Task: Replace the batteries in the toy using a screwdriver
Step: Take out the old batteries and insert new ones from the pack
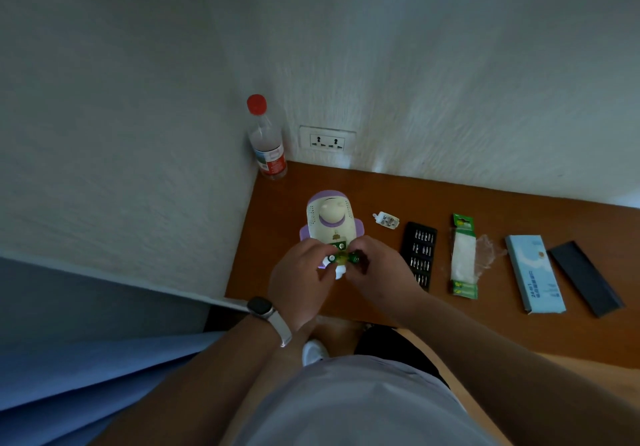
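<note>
A cream and purple toy (330, 218) lies on its front on the brown table (485, 210), its battery bay open with a green battery (338, 246) inside. Just below the bay, my left hand (299, 281) and my right hand (377, 269) hold green batteries (343, 257) between their fingertips, close above the toy's lower end. The small battery cover (387, 220) rests to the right of the toy. No screwdriver shows in either hand.
A black tray of screwdriver bits (419, 255) lies right of my hands, then an opened green battery pack (464, 256), a light blue box (535, 274) and a black lid (585, 277). A red-capped bottle (266, 140) stands in the corner beside a wall socket (327, 142).
</note>
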Demonstrator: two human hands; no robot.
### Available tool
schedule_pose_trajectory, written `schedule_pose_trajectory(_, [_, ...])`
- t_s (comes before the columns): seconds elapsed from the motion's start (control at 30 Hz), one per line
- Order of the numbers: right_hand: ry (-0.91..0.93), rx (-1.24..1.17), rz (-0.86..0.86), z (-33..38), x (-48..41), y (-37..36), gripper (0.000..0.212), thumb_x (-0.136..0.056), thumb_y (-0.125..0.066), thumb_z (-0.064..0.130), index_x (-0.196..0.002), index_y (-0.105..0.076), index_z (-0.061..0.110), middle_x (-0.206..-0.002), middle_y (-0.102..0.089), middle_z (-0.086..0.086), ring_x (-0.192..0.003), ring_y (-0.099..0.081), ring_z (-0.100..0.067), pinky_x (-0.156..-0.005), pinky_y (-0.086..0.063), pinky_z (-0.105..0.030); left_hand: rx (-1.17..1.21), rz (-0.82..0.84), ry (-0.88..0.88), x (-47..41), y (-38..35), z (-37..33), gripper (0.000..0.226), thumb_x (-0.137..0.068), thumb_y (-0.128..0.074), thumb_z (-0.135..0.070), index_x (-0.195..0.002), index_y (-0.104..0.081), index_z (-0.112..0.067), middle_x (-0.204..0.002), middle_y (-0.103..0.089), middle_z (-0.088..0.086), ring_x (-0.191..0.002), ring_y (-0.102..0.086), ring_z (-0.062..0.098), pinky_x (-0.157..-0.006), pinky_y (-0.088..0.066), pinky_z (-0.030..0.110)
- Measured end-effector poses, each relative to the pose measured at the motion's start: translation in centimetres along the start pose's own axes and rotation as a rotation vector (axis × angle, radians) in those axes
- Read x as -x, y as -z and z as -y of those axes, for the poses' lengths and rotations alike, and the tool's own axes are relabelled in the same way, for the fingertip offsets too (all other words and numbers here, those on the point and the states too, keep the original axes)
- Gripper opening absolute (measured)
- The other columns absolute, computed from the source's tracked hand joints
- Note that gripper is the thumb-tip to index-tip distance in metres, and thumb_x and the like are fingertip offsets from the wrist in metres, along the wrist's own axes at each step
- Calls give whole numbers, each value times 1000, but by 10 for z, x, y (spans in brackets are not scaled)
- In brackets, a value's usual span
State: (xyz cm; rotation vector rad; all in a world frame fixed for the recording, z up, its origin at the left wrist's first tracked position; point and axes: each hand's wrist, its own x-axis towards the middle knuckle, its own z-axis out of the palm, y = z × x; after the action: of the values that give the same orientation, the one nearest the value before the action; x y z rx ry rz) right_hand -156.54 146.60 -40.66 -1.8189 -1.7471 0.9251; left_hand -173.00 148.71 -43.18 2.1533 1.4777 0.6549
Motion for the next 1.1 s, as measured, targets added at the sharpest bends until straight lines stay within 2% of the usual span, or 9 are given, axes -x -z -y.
schedule_pose_trajectory(0.1, [13, 49, 32, 2, -6, -2, 11, -88, -65, 19, -98, -59, 21, -85, -53, 8, -72, -46, -7, -63, -36, -25, -32, -15, 1, -2, -4, 1, 28, -80, -81, -20, -107, -73, -21, -100, -70, -3, -88, -67, 18, -62, -52, 24])
schedule_pose_trajectory(0.2, [13, 61, 42, 5, -10, -3, 16, -88, -62, 15, -105, -63, 15, -88, -52, 8, -80, -50, -12, -68, -39, -27, -54, -7, -2, -4, -7, 3, 29, -79, -82, -18, -107, -73, -20, -100, -70, -2, -88, -67, 18, -66, -45, 19])
schedule_pose_trajectory(0.33, [20, 71, 68, 5, -13, -2, 19, -89, -62, 16, -108, -64, 15, -89, -51, 9, -80, -49, -11, -67, -38, -22, -60, 4, 11, -4, -9, 6, 29, -81, -80, -19, -109, -73, -20, -102, -69, -2, -90, -66, 19, -69, -44, 19])
schedule_pose_trajectory(0.47, [38, 67, 80, 2, -12, 1, 17, -89, -61, 15, -105, -64, 16, -88, -53, 9, -80, -49, -11, -72, -44, -28, 5, 55, 12, -4, -8, 6, 26, -86, -74, -21, -112, -71, -19, -106, -66, 0, -95, -63, 19, -70, -48, 24])
schedule_pose_trajectory(0.6, [50, 60, 50, -6, -9, 3, 14, -89, -63, 19, -103, -62, 19, -84, -47, 14, -72, -45, -3, -67, -42, -24, 30, 54, 54, -4, -8, 6, 25, -88, -73, -24, -112, -70, -18, -110, -63, -2, -95, -61, 15, -71, -48, 23])
schedule_pose_trajectory(0.7, [74, 31, -9, -12, -6, 2, 10, -88, -64, 20, -97, -59, 22, -86, -49, 13, -73, -47, -6, -66, -46, -30, 105, 36, 109, -2, -7, 8, 25, -88, -73, -22, -112, -67, -16, -109, -60, -2, -92, -61, 13, -70, -57, 30])
schedule_pose_trajectory(0.77, [55, 20, -32, -14, -4, 2, 10, -88, -65, 22, -98, -60, 22, -90, -52, 9, -76, -50, -7, -67, -48, -31, 169, 15, 160, -2, -7, 11, 29, -88, -73, -23, -114, -61, -15, -107, -58, -2, -92, -60, 13, -69, -57, 30])
schedule_pose_trajectory(0.93, [-69, -82, -42, -19, -5, 0, 22, -90, -65, 29, -110, -57, 24, -99, -53, 10, -85, -52, -2, -69, -43, -16, 381, 42, 428, -9, -8, 11, 49, -86, -74, -33, -127, -48, -25, -117, -54, -9, -96, -59, 6, -75, -57, 32])
schedule_pose_trajectory(1.1, [-175, -171, 13, -25, -8, -5, 37, -91, -62, 39, -125, -52, 29, -111, -58, 12, -96, -55, -2, -80, -48, -23, 543, 52, 523, -13, -15, 14, 54, -86, -72, -33, -133, -49, -23, -123, -50, -2, -96, -63, 10, -79, -60, 34])
